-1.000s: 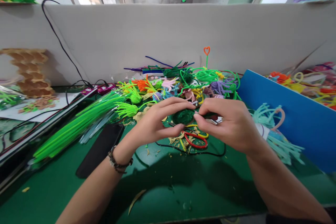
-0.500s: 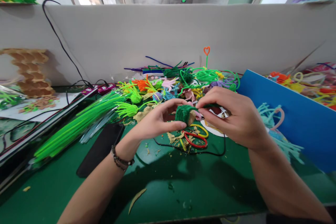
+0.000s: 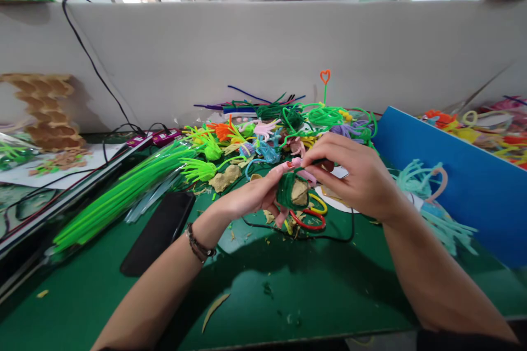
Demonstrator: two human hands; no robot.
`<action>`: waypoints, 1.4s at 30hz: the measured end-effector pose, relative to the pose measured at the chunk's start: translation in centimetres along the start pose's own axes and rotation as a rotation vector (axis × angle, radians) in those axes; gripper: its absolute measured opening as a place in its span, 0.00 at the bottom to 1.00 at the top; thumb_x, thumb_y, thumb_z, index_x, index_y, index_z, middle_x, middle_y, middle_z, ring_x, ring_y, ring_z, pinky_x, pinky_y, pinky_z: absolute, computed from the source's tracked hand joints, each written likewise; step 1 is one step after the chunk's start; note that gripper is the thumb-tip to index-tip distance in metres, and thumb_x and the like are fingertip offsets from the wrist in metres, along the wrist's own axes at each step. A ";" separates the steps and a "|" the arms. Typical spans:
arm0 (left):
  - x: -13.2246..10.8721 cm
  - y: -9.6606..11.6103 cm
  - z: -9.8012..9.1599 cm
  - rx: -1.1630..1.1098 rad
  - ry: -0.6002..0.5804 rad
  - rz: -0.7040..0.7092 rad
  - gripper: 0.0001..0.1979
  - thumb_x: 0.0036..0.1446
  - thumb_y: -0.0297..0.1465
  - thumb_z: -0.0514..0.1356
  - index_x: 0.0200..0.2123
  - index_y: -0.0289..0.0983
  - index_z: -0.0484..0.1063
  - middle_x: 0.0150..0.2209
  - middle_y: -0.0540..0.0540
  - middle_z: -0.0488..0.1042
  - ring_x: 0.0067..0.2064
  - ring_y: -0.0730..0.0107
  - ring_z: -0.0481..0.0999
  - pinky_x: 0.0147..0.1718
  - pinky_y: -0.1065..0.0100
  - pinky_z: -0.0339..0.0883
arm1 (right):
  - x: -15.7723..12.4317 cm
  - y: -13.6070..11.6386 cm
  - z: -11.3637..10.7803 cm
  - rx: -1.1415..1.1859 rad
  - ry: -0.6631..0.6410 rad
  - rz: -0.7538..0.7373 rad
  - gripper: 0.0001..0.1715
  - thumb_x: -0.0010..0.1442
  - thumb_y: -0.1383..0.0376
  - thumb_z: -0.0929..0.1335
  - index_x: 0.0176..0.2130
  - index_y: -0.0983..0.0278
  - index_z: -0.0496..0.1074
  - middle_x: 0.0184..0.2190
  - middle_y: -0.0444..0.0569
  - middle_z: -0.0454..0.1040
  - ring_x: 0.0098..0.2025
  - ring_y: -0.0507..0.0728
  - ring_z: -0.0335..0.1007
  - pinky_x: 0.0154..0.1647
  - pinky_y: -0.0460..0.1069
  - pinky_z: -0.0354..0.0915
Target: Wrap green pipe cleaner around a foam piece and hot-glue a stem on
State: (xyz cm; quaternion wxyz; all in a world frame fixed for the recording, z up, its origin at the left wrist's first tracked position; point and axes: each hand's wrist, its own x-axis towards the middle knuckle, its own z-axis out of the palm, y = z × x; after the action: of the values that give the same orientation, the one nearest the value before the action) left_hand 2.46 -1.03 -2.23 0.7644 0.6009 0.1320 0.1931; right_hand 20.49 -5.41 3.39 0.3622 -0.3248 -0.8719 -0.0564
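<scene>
A tan, clay-like lump has dark green pipe cleaner wound round its side in several turns. My left hand is closed on this wrapped lump, thumb on top and fingers below. With fingertips pinched together, my right hand grips the pipe cleaner at the lump's upper edge; the strand's far end is mostly hidden by the hand. Just below the lump, scissors with red and yellow handles lie on the table among tan scraps, their blades hidden.
Bundled bright green pipe cleaners and a black phone lie left on the green table. Behind my hands spreads a pile of pipe-cleaner pieces. A blue board stands at right. Tan lumps rest near my left wrist.
My left hand has rolled, its thumb now on top, turning the lump so its bare tan face shows. My right hand has shifted slightly left, still pinching the strand.
</scene>
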 end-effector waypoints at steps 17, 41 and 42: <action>0.2 0.2 1.4 -0.048 0.204 0.049 0.19 0.47 0.31 0.50 0.44 0.39 0.66 0.49 0.46 0.65 0.40 0.68 0.67 0.28 0.72 0.61 | -0.1 -0.3 0.3 -0.002 -0.062 -0.073 0.05 0.58 0.71 0.63 0.35 0.65 0.68 0.31 0.47 0.67 0.33 0.50 0.63 0.33 0.46 0.60; 0.0 0.2 1.3 0.191 0.242 0.094 0.19 0.49 0.36 0.49 0.45 0.39 0.66 0.55 0.47 0.61 0.46 0.63 0.66 0.31 0.70 0.66 | -0.2 -0.1 0.1 -0.003 -0.137 -0.121 0.09 0.60 0.70 0.61 0.37 0.65 0.70 0.32 0.49 0.66 0.35 0.52 0.62 0.34 0.49 0.61; 0.0 0.2 1.2 0.231 0.256 0.090 0.19 0.49 0.36 0.49 0.45 0.40 0.66 0.56 0.48 0.59 0.50 0.62 0.64 0.33 0.70 0.66 | -0.2 -0.1 0.1 -0.003 -0.139 -0.123 0.09 0.60 0.70 0.61 0.37 0.65 0.70 0.32 0.50 0.66 0.35 0.52 0.62 0.34 0.49 0.61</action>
State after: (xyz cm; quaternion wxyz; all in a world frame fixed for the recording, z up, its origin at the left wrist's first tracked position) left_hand 2.98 -2.07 -1.78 0.6578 0.6606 0.2223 0.2855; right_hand 20.44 -5.58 3.18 0.2961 -0.2743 -0.9131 -0.0571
